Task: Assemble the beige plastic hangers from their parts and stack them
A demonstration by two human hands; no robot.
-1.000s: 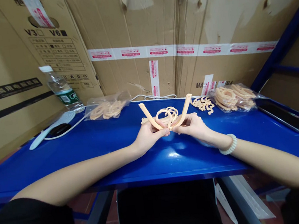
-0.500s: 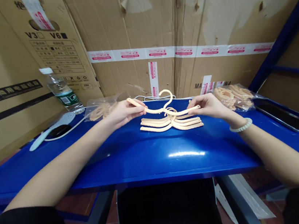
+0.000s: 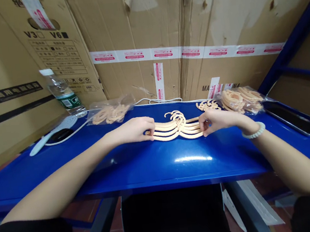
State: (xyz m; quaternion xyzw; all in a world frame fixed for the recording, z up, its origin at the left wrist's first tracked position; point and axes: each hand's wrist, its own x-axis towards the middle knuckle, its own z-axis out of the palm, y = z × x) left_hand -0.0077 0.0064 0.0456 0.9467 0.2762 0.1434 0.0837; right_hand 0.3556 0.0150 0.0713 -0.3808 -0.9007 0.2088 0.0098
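Several cream-coloured hangers point(image 3: 168, 133) lie nested in a row on the blue table, their hooks bunched toward the back. My left hand point(image 3: 139, 128) is closed around the left arm end of the front hanger. At the opposite end, my right hand point(image 3: 214, 120) pinches the right arm tip of that same hanger, with a beaded bracelet point(image 3: 255, 131) on the wrist. My fingers hide the outer ends of the row. Behind my right hand lies a small heap of cream pieces point(image 3: 207, 105), partly covered.
Clear bags of cream parts stand at the back left point(image 3: 111, 112) and back right point(image 3: 240, 99). A water bottle point(image 3: 66, 95), a pale blue brush point(image 3: 53, 134) and a cable are at left. A phone point(image 3: 295, 118) lies right. Cardboard point(image 3: 137, 27) walls the back.
Both hands have come down and toward me with the raised hanger, which now lies at the front of the row. The heap behind my right hand has come into view.
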